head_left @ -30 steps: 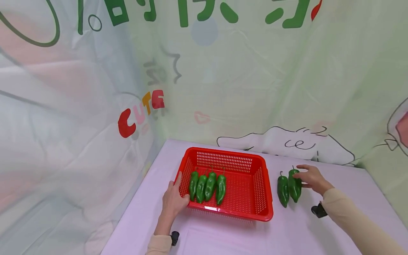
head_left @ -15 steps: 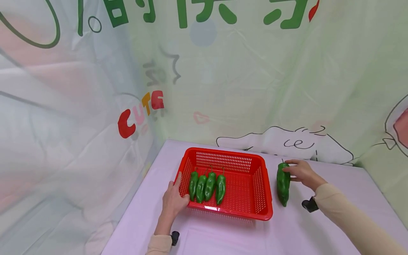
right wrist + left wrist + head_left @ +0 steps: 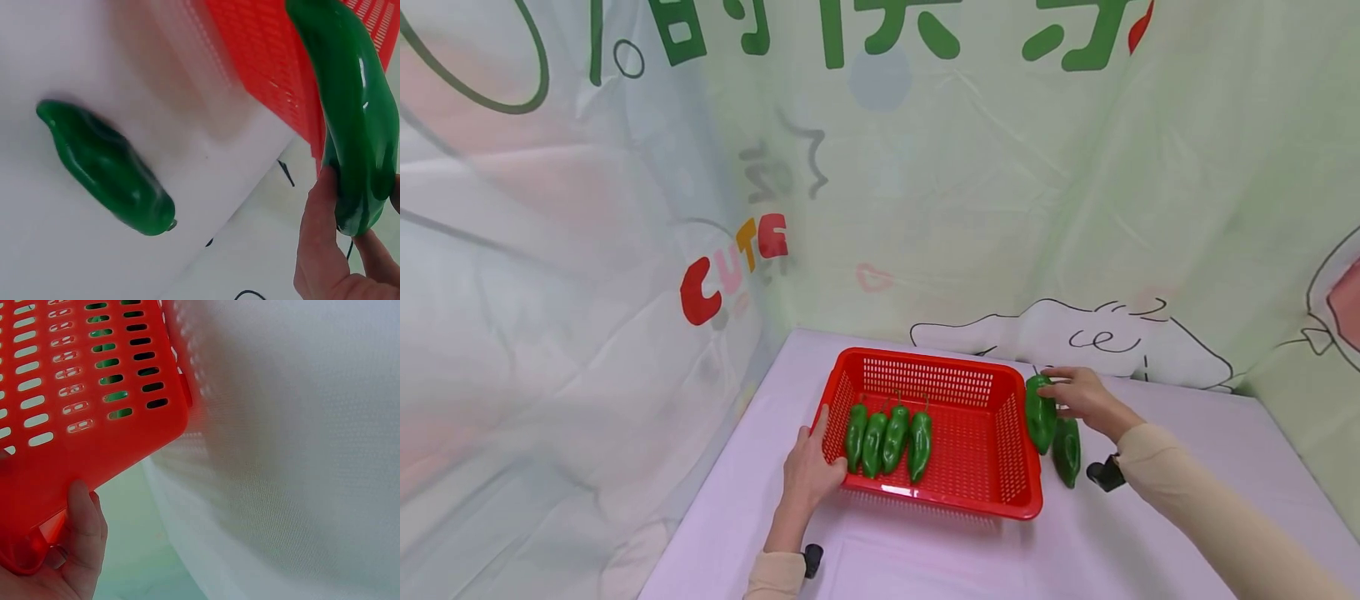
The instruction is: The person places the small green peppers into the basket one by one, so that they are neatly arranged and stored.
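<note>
My left hand (image 3: 808,467) grips the left rim of a red plastic basket (image 3: 970,503), thumb at the near-left corner. Several green peppers (image 3: 895,439) lie side by side in the basket's left half. In my right hand (image 3: 1086,398) a green pepper (image 3: 1040,414) is pinched near its stem end, tip hanging down, over the basket's right rim. The right wrist view shows the fingers around that held pepper (image 3: 359,112) in front of the basket's wall. Another green pepper (image 3: 1066,452) lies on the table right of the basket, partly behind the held one.
The table (image 3: 1210,475) has a pale lilac cover. A printed curtain (image 3: 962,208) hangs behind it and along the left side. The basket wall (image 3: 94,381) casts a shadow on the cover in the left wrist view.
My right hand has lifted one pepper from beside the other and carried it left to the basket's right rim. The left hand and basket have stayed in place.
</note>
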`<state>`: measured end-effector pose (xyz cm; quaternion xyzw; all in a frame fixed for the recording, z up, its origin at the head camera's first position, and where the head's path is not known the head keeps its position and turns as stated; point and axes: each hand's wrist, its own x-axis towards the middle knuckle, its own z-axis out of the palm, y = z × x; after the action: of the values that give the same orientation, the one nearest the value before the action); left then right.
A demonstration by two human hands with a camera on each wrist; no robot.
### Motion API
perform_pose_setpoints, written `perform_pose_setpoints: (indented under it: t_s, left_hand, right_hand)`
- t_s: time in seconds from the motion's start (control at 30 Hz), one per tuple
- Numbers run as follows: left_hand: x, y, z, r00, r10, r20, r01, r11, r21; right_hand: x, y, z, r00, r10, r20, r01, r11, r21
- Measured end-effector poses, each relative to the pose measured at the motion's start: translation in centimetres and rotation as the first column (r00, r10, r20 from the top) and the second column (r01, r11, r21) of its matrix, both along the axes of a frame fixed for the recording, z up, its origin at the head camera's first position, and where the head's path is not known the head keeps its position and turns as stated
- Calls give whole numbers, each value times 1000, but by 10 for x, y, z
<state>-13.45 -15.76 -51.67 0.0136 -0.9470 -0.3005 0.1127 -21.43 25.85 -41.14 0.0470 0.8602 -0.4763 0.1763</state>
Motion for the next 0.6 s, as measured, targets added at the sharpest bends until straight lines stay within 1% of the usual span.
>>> perform_pose_setpoints:
  t_s: [0.13, 0.33, 0.5, 0.6]
  left_hand:
    - [0, 0, 0, 1000, 0, -2, 0, 1000, -3]
    - [-1, 1, 2, 1000, 2, 6, -2, 1000, -1]
    - [0, 1, 2, 1000, 3, 8, -3, 1000, -1]
    - [1, 1, 2, 1000, 5, 7, -5, 1000, -1]
  right_hand:
    - [-1, -11, 4, 1000, 21, -8, -21, 1000, -16]
    - [-2, -26, 9, 1000, 25, -12, -26, 998, -53]
    - [-6, -42, 6, 999, 30, -19, -32, 997, -76]
    - [-9, -55, 2, 999, 30, -24, -33, 995, -92]
